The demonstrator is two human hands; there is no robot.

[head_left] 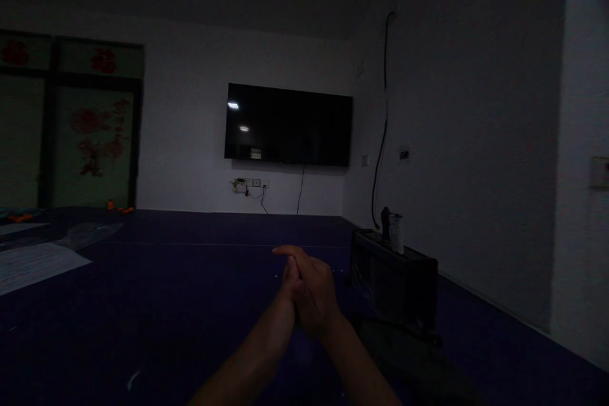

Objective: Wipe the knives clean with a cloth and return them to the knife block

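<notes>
My left hand [288, 288] and my right hand [318, 292] are pressed together in front of me, above the dark blue surface [190, 304]. The right hand closes over the left, and one of its fingers points out to the left. A thumb stands up between the two palms. Most of the left hand's fingers are hidden behind the right hand. No object shows between them.
A black box-shaped device [394, 279] stands to the right, with a whitish cylinder [396, 233] on top. White sheets [38, 263] and clear plastic [90, 235] lie left. Ahead, a television [288, 127] hangs above sockets. A black cable [383, 133] runs down the right wall.
</notes>
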